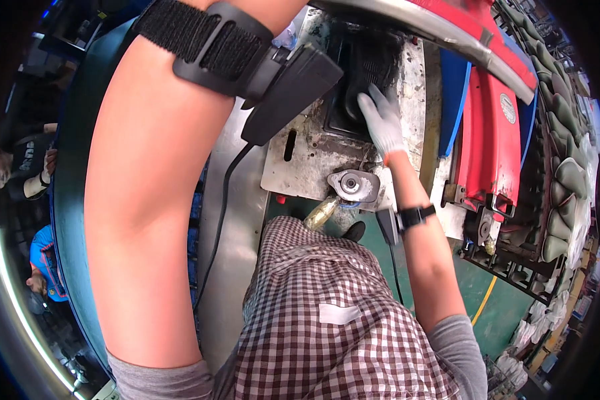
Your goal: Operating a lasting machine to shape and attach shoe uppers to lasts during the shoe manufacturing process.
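Note:
My right hand (384, 123), in a pale work glove, reaches over a black, sole-shaped piece (357, 100) set in a dark rectangular mould (337, 110). Its fingers are spread and lie at the piece's right edge; whether they press on it I cannot tell. Ridges show on the upper part of the black piece. My left forearm, with a black strap and a small black device (293, 93) on it, rises across the left side and leaves at the top edge, so my left hand is out of sight.
The mould sits on a worn metal plate (293, 167) with a round metal fitting (353, 184) at its near edge. A curved red machine part (440, 27) overhangs the top. Another red machine (492, 147) and racks of grey-green sole shapes (567, 180) stand at right. Other people are at far left.

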